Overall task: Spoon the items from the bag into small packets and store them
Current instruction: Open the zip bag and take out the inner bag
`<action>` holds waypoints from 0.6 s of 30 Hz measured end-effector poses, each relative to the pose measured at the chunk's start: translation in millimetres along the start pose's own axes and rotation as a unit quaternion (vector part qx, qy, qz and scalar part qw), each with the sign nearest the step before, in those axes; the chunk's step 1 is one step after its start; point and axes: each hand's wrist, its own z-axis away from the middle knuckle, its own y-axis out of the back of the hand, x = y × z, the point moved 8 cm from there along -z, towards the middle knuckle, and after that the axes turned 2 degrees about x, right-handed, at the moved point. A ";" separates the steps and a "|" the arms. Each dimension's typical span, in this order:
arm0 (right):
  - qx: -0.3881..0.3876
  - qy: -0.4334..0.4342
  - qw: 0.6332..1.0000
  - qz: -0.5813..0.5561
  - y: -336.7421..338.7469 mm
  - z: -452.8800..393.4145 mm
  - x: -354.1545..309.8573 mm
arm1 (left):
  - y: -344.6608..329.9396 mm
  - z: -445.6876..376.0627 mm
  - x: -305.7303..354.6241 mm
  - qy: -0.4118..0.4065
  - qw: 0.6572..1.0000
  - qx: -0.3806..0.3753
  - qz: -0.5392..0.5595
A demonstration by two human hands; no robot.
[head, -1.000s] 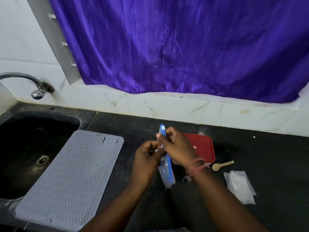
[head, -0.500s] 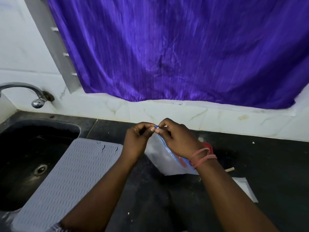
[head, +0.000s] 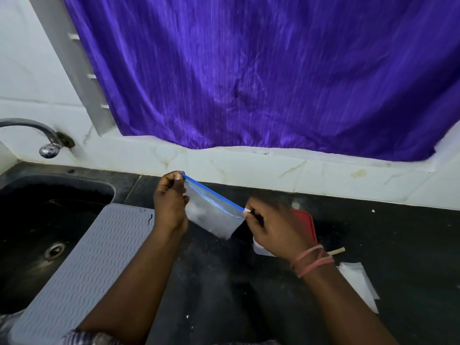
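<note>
Red lid (head: 302,221) half behind right hand (head: 276,232)

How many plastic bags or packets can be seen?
2. A zip bag stretched between both hands above the counter; small packets lying by the right forearm, possibly more than one stacked.

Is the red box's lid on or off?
On. The red lid lies flat over the box, beside the right hand that pinches the bag. Whether it is snapped tight cannot be told.
</note>
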 end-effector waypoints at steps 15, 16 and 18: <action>-0.043 -0.040 0.991 -0.124 -46.8 21.7 5.9 | -23.2 64.8 -105.0 0.309 0.951 -0.004 0.016; -0.059 -0.050 0.989 -0.124 -50.6 24.7 9.5 | -22.0 65.1 -109.0 0.317 0.948 -0.019 0.019; -0.087 -0.075 0.985 -0.131 -56.8 29.7 17.2 | -20.2 64.0 -115.9 0.323 0.945 -0.044 0.039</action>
